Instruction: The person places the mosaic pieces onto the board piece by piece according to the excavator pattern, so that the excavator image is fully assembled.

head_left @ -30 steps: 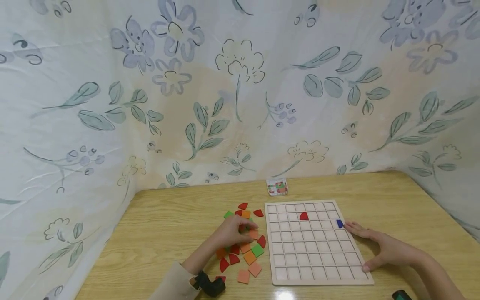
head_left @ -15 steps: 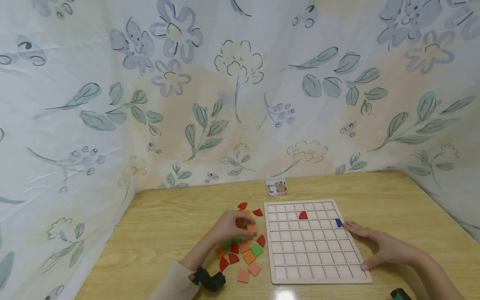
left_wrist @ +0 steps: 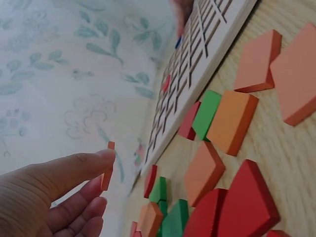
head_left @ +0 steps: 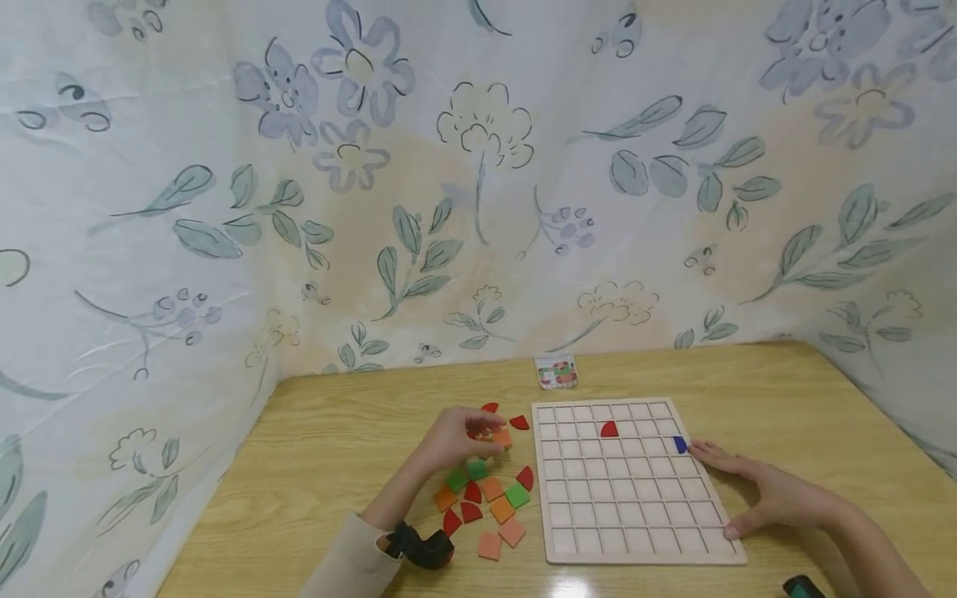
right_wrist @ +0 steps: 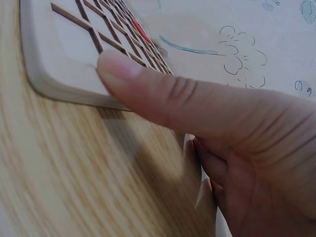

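Observation:
My left hand (head_left: 456, 436) pinches an orange square tile (left_wrist: 107, 180) between thumb and fingers, above a heap of loose tiles left of the board. Along the right edge of the pale wooden grid board (head_left: 620, 498) lies my right hand (head_left: 777, 490). Its thumb (right_wrist: 128, 79) presses on the near corner, and its fingertips touch the far part of that edge, beside a dark blue piece (head_left: 679, 445). One red quarter-circle piece (head_left: 610, 429) sits in a cell of an upper row.
Several green, orange and red pieces lie on the wooden table, such as a green tile (head_left: 517, 496) and a salmon tile (head_left: 489, 546). A small pattern card (head_left: 557, 372) stands behind the board, near the floral cloth (head_left: 478, 208).
My left hand has lifted a little and moved away from the heap with the orange tile, uncovering green and red pieces below. The right hand stays on the board's edge.

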Demonstrator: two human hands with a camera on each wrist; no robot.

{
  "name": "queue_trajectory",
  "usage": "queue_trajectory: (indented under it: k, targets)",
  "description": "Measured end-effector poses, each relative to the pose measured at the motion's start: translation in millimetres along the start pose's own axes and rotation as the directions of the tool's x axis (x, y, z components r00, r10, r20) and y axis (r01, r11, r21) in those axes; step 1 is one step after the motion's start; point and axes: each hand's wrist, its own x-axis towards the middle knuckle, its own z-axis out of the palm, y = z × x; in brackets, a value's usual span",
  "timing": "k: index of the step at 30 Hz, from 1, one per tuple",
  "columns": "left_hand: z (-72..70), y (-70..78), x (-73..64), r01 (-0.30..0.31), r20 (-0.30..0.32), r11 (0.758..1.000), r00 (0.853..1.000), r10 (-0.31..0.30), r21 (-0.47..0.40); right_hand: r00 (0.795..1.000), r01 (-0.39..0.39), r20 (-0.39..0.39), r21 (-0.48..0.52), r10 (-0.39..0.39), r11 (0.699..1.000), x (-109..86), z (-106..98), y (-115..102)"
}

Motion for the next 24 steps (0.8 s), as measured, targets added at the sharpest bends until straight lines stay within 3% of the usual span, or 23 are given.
queue_trajectory:
  k: [6,15,24]
  targets:
    - [3.2,1.5,5.1,-0.020,-0.019,0.999,1.000,0.021,0.032,0.994,0.103,-0.018,-0.066,-0.104,0.992,-0.7,2,3]
    - [20.5,11.9,22.4,-0.027,-0.015,1.000,1.000,0.027,-0.002,0.999,0.054,-0.003,-0.039,-0.055,0.998,2.5,3,0]
    - [57.2,31.8,59.7,-0.100,-0.016,0.994,0.995,0.100,-0.034,1.000,0.019,0.002,-0.004,-0.019,1.000,-1.2,0,2]
